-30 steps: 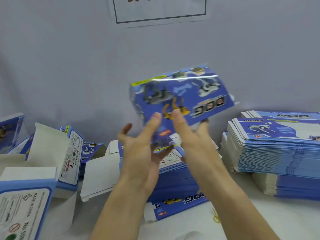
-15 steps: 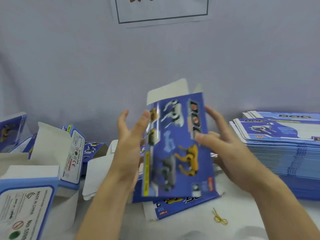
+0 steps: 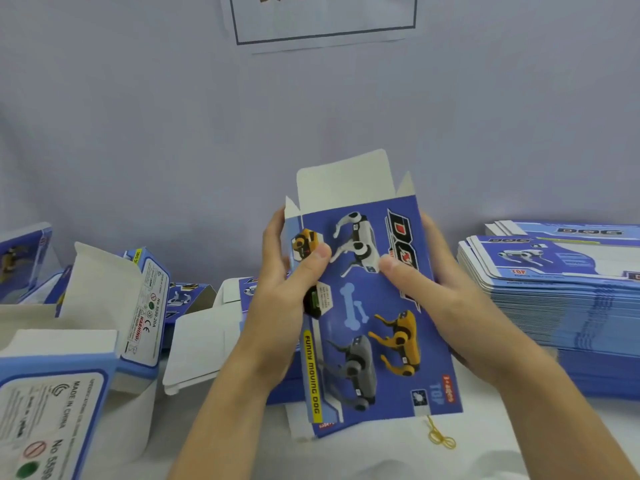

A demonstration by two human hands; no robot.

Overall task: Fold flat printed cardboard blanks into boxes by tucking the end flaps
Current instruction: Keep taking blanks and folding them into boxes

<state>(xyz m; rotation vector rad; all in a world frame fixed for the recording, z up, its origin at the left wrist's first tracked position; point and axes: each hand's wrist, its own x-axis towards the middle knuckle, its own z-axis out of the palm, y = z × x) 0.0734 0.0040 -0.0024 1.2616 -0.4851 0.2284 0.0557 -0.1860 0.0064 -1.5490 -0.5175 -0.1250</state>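
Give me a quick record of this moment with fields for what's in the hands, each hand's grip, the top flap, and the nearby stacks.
held item: blue printed cardboard box blank, upright
left hand: grips left edge, thumb on front
right hand: grips right edge, thumb on front
top end flap: white inside showing, standing open, untucked
flat stock: tall stack of flat blue blanks, at right
folded boxes: at left, flaps open
also on table: yellow rubber band

Evenly lit, soft and cool, with no hard shadows on the wall [image 3: 138,133] behind. Faint shade under the left hand [image 3: 277,306] and right hand [image 3: 440,306]. No glare on the held box [image 3: 367,306]. Slightly soft throughout, print legible. Wide-angle bending at the edges, stretching the folded boxes [image 3: 52,393] far left.
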